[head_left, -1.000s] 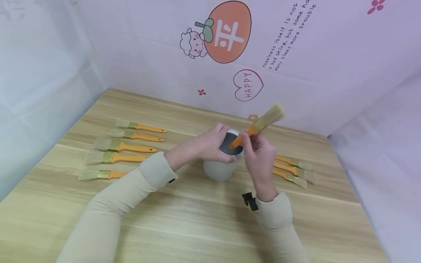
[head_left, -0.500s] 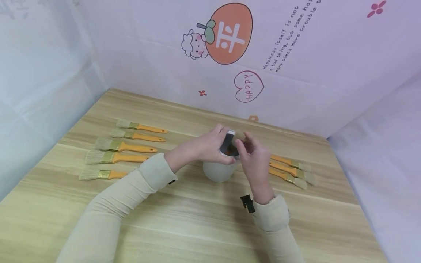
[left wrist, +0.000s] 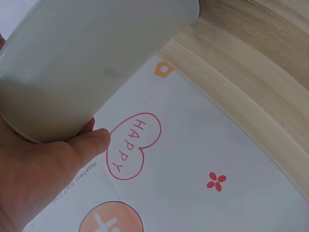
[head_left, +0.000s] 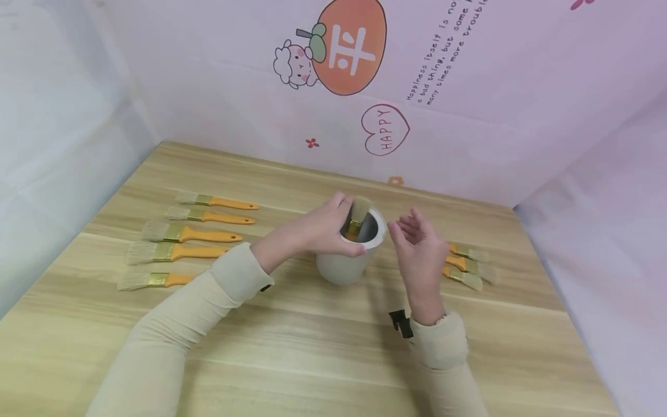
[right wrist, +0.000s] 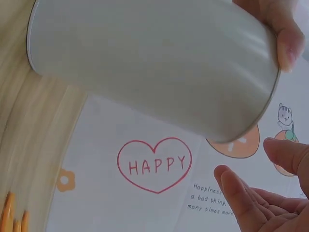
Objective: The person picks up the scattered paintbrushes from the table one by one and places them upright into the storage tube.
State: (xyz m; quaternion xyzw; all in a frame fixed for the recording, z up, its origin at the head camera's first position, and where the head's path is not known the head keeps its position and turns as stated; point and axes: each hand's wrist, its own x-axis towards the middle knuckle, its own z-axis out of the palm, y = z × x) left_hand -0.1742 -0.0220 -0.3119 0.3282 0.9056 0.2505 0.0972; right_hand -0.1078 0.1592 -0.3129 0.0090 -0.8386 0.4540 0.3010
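Observation:
A white cylindrical canister (head_left: 341,267) with a dark inside stands mid-table. My left hand (head_left: 328,230) grips it near the top, thumb and fingers spread around the rim; the left wrist view shows that hand (left wrist: 53,166) at the canister's upper end. Inside leans a paintbrush (head_left: 360,211), bristles up and sticking out of the mouth, its handle mostly hidden. Just right of the rim is my right hand (head_left: 421,255), holding nothing. In the right wrist view, a gap separates the thumb and fingers of this hand (right wrist: 263,205), beside the canister (right wrist: 154,67).
Several orange-handled paintbrushes (head_left: 211,236) lie in a column on the left of the wooden table (head_left: 292,359), bristles pointing left. On the right, three more brushes (head_left: 464,264) point their bristles right. A printed white sheet (head_left: 234,116) rises behind the table.
My right hand lowered the paintbrush handle-first into the canister, let go of it, and drew back to the right. My left hand stays on the canister. The head view shifted slightly.

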